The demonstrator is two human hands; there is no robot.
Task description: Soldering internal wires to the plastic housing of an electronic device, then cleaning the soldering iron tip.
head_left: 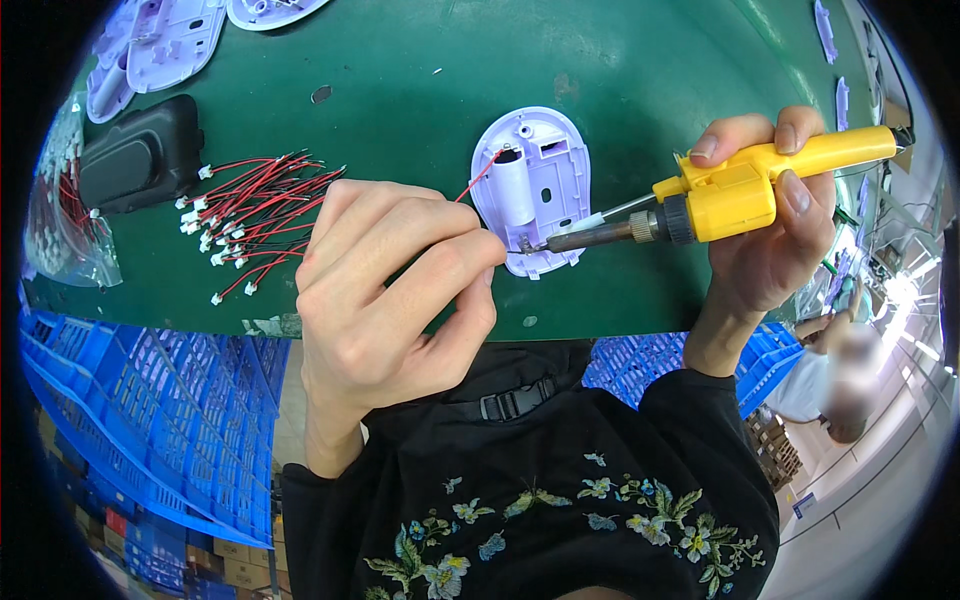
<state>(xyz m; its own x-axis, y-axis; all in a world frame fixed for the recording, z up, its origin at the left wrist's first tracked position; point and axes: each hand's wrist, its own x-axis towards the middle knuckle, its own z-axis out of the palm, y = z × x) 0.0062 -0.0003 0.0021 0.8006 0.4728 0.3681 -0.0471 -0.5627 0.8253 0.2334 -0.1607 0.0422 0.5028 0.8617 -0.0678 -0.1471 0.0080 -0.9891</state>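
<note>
A pale lavender plastic housing (560,180) lies on the green bench in front of me, with a raised cylinder and ribs inside. My right hand (775,195) grips a yellow soldering iron (740,195) with a thin feed tube along its barrel. Its dark tip touches or nearly touches a small metal contact (527,245) at the housing's near end. Beside that contact, my left hand (395,285) pinches a thin wire, its fingertips closed. A red wire (480,178) runs from the top of the cylinder toward this hand; the rest is hidden behind my fingers.
Red and black wires with white connectors (260,205) lie to the left, next to a black case (142,155) and a plastic bag of wires (65,215). More lavender housings (175,45) sit far left. Blue crates (160,420) stand below the bench; another person (820,380) is at right.
</note>
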